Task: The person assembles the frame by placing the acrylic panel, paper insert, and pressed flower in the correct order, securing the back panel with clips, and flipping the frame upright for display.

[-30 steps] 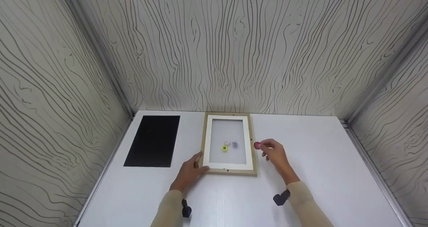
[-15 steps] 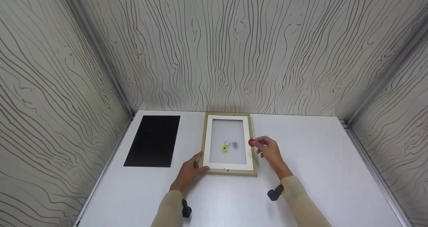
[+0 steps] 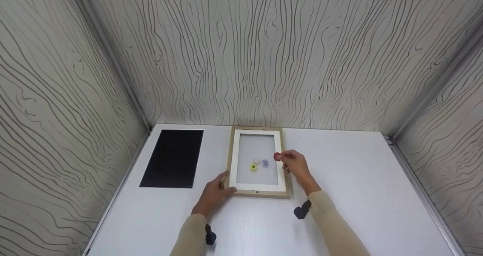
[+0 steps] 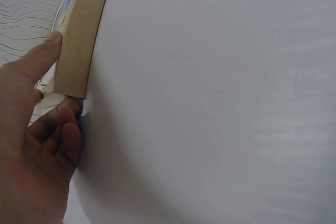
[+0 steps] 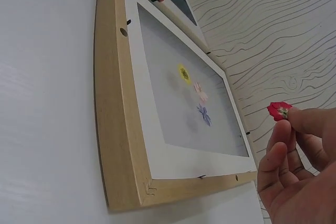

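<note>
- Right hand (image 3: 297, 164): I read it as pinching the small red flower with a green base (image 5: 278, 110) between the thumb and a finger; the other fingers are bent.
- Red flower position: raised, apart from the pane. In my head view it overlaps the right border of the frame assembly.
- Left hand (image 3: 214, 196): gripping the near left corner of the rectangular light-wood frame (image 5: 119, 129), thumb on the near edge, fingers at the left side.
- Frame position: lying flat on the smooth white table (image 3: 358, 165), close to the rear wall.
- Frame parts: a flat white mat border (image 5: 194, 162) surrounds a clear, greyish rectangular pane (image 5: 178, 127).
- Flowers within the pane area, quantity 3: a yellow flower with a dark centre (image 5: 184, 74), a pale pink flower (image 5: 200, 92) and a violet-blue flower (image 5: 204, 115). They sit near each other; I cannot tell whether they lie on or under the pane.
- Glossy black rectangular panel (image 3: 173, 158): flat on the table, left of the frame and apart from it.
- Beige long sleeves (image 3: 332, 226), quantity 2: each carries a small black device (image 3: 301, 212) at the wrist.
- Rear wall (image 3: 260, 60): pale, with dark wood-grain lines.
</note>
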`<state>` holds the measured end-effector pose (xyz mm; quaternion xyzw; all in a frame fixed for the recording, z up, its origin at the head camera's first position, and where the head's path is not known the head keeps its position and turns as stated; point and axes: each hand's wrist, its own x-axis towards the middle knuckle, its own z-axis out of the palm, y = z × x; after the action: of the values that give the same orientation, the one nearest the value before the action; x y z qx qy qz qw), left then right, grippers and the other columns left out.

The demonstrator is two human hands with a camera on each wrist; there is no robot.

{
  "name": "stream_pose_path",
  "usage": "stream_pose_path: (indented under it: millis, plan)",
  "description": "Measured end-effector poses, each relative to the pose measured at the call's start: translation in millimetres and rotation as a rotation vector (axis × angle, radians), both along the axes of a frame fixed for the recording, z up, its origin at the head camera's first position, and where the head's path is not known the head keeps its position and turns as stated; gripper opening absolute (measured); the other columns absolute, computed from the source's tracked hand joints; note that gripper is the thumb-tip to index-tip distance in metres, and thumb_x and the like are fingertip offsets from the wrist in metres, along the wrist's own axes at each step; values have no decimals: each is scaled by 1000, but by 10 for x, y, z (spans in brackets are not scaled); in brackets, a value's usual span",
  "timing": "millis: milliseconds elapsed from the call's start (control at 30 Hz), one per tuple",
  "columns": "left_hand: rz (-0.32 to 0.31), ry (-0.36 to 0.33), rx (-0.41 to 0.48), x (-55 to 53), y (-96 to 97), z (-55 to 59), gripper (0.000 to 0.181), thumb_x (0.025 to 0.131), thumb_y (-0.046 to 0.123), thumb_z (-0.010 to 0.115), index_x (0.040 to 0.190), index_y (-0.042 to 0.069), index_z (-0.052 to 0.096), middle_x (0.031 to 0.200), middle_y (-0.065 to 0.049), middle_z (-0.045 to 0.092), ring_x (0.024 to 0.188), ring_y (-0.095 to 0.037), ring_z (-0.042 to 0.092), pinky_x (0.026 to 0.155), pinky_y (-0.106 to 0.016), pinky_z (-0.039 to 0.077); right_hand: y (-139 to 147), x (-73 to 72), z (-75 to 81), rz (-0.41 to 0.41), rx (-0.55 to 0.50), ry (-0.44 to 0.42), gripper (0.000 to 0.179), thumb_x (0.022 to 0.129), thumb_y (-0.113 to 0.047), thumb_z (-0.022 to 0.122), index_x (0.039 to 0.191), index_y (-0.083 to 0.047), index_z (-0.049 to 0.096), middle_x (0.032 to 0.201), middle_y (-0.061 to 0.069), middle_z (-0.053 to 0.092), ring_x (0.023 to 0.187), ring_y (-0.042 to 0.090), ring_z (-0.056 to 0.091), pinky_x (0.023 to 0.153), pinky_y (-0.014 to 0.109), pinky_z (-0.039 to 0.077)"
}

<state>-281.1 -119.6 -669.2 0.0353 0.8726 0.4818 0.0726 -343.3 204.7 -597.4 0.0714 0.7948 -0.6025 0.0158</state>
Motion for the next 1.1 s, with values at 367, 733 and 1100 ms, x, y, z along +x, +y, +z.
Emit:
stream_pose_path:
  millis: [367, 733, 1100]
  plan:
    - [-1, 10, -13, 0, 3, -14, 80, 95, 40, 81, 163, 18, 46, 83, 1, 56, 76, -14, 49, 68, -28, 43, -92, -81, 0, -21, -77, -30, 22, 103, -14, 70, 118, 3, 69, 101, 9, 74, 67, 10, 59, 63, 26, 49]
    - [1, 7, -9, 8, 8, -11, 80, 95, 41, 80, 163, 18, 45, 85, 0, 56, 78, -15, 50, 71, -29, 44, -170, -211, -85, -43, -61, -95, 21, 104, -17, 68, 118, -2, 69, 110, 11, 74, 73, 11, 62, 63, 24, 49]
    - [9, -12, 3, -10, -8, -48, 81, 94, 45, 81, 163, 22, 45, 87, 0, 56, 81, -16, 51, 72, -30, 45, -273, -331, -114, -60, -42, -123, 22, 104, -17, 68, 118, 0, 68, 109, 13, 74, 73, 10, 64, 61, 22, 50]
